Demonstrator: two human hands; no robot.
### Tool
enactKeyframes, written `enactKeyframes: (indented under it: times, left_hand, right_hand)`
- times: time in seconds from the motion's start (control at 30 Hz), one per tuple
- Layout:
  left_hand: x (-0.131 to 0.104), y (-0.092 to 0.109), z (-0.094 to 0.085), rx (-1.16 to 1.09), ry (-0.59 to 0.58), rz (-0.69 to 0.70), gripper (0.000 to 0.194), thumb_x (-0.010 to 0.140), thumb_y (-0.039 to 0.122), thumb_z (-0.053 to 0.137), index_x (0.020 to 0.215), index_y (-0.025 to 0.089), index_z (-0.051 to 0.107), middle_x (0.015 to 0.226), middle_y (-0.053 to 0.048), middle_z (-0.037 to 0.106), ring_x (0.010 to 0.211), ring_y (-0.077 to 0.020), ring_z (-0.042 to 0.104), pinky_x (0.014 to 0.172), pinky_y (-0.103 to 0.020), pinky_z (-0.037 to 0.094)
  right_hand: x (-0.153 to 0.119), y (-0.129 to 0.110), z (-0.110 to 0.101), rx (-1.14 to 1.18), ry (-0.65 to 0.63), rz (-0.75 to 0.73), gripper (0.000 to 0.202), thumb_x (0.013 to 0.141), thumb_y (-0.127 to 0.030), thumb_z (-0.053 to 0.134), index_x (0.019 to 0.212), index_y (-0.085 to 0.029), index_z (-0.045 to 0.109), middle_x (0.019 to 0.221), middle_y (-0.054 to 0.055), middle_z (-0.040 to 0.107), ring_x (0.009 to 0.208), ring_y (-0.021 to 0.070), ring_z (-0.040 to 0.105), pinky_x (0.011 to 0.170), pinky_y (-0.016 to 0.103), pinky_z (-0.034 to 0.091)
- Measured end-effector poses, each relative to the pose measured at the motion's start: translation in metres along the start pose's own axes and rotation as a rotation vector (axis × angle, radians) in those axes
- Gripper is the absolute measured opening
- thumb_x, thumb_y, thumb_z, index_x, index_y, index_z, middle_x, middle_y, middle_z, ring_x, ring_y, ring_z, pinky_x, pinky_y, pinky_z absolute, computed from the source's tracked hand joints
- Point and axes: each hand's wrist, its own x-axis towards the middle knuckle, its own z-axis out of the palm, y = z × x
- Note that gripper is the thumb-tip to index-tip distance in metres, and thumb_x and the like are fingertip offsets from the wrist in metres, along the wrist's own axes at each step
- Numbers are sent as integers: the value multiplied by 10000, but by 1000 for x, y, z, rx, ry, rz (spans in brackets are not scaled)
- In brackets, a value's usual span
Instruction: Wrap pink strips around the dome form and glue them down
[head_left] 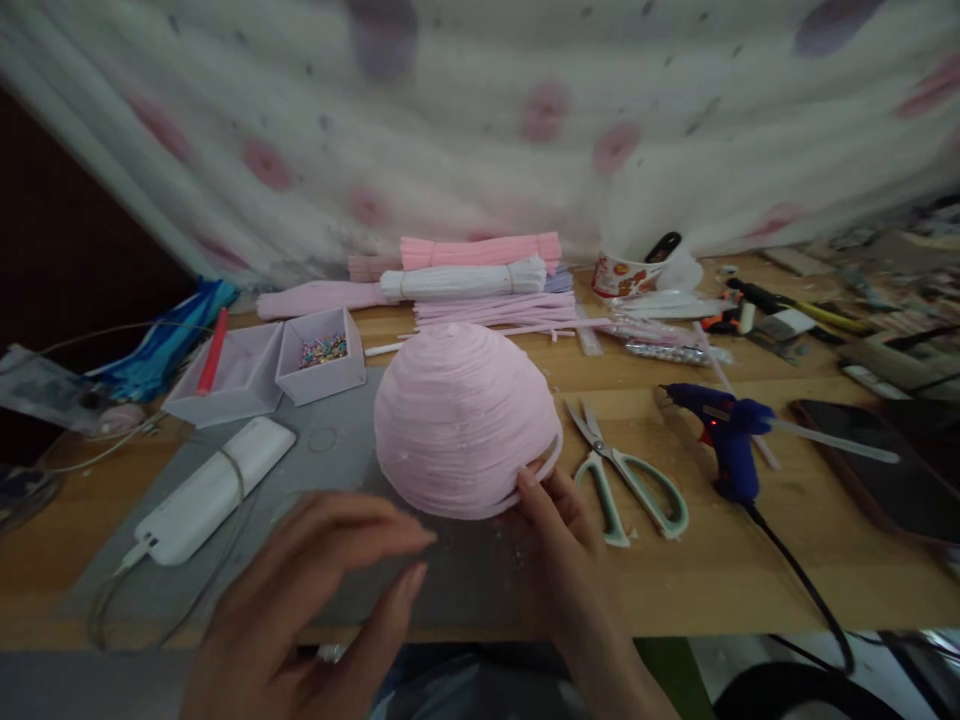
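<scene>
A pale pink dome [465,420] wound from rows of fuzzy pipe cleaner stands on the grey mat, rounded side up. My right hand [559,540] grips its lower right rim, thumb in front, where a loose pipe cleaner end [553,458] curves away from the wall. My left hand [322,590] is in the air in front of the dome, apart from it, with a gap between thumb and fingers and nothing in them. Green-handled scissors [598,450] lie just right of the dome, blades partly spread.
Right of the scissors, a blue glue gun [727,440] rests near a dark phone [877,465]. Bundles of pipe cleaners [472,280] lie behind the dome. At left are a white power bank [214,490] and a box of beads [322,375]. The grey mat [330,465] covers the table's middle.
</scene>
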Motion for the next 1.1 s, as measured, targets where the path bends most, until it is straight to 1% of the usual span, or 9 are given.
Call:
enactKeyframes:
  times: [0.07, 0.13, 0.2, 0.3, 0.47, 0.57, 0.73, 0.9, 1.1]
  left_hand:
    - [15, -6, 4, 169, 2, 87, 305, 816, 314, 724, 1120, 340, 724, 1164, -55, 681, 1043, -275, 652, 875, -425, 546]
    - [28, -9, 7, 200, 33, 118, 393, 855, 312, 703, 1245, 319, 655, 1307, -64, 620, 1189, -285, 591, 1001, -468, 482]
    - [41, -7, 6, 121, 36, 169, 349, 892, 269, 669, 1235, 333, 648, 1333, -30, 614, 1232, -260, 571, 1059, -463, 434]
    - [63, 5, -1, 116, -51, 381, 296, 895, 186, 647, 1150, 335, 673, 1331, -5, 620, 1258, -250, 553, 1100, -462, 389]
    - [88, 27, -1, 120, -160, 660, 275, 887, 230, 655, 1145, 324, 676, 1386, -61, 612, 1355, -301, 481, 1147, -529, 309]
    - [90, 28, 3, 82, -137, 617, 175, 873, 231, 663, 1024, 314, 691, 1330, -79, 649, 1341, -316, 495, 1133, -552, 310]
    - [78, 15, 3, -68, -80, 492, 110, 874, 181, 638, 929, 272, 667, 1275, -96, 662, 1258, -300, 561, 1079, -514, 385]
    - [75, -1, 4, -113, -48, 405, 123, 882, 132, 621, 938, 238, 648, 1287, -97, 636, 1249, -265, 552, 1074, -502, 391]
    - [86, -6, 7, -176, -87, 344, 115, 884, 146, 634, 894, 247, 689, 1211, -48, 670, 1162, -225, 596, 1005, -432, 429]
  right_hand:
    - [4, -9, -5, -13, 9, -45, 362, 770, -495, 785, 1023, -249, 706, 980, 36, 725, 849, 203, 649, 705, 303, 510]
    - [9, -23, -12, -80, -60, -82, 318, 745, -499, 801, 894, -234, 708, 833, 14, 696, 764, 185, 620, 679, 296, 496]
    - [14, -40, -17, -183, -175, -132, 298, 748, -496, 797, 772, -225, 675, 704, -16, 631, 682, 163, 575, 651, 283, 473]
    - [20, -72, -18, -331, -378, -208, 250, 808, -460, 746, 807, -219, 677, 703, -27, 606, 680, 151, 554, 651, 274, 444]
    - [21, -131, 11, -729, -698, -349, 163, 861, -332, 660, 757, -207, 647, 675, -41, 550, 629, 129, 493, 571, 249, 386]
    - [19, -155, 39, -1013, -826, -478, 162, 820, -219, 642, 662, -204, 607, 594, -61, 494, 560, 107, 437, 502, 230, 322]
    - [23, -166, 73, -1319, -937, -478, 149, 800, -180, 649, 659, -190, 601, 572, -72, 487, 531, 91, 425, 468, 222, 295]
    - [31, -175, 89, -1424, -1006, -381, 184, 838, -308, 672, 721, -173, 627, 595, -65, 497, 548, 91, 419, 475, 229, 305]
    - [41, -186, 98, -1435, -1037, -260, 116, 828, -272, 692, 834, -156, 704, 713, -13, 660, 650, 123, 563, 562, 232, 409]
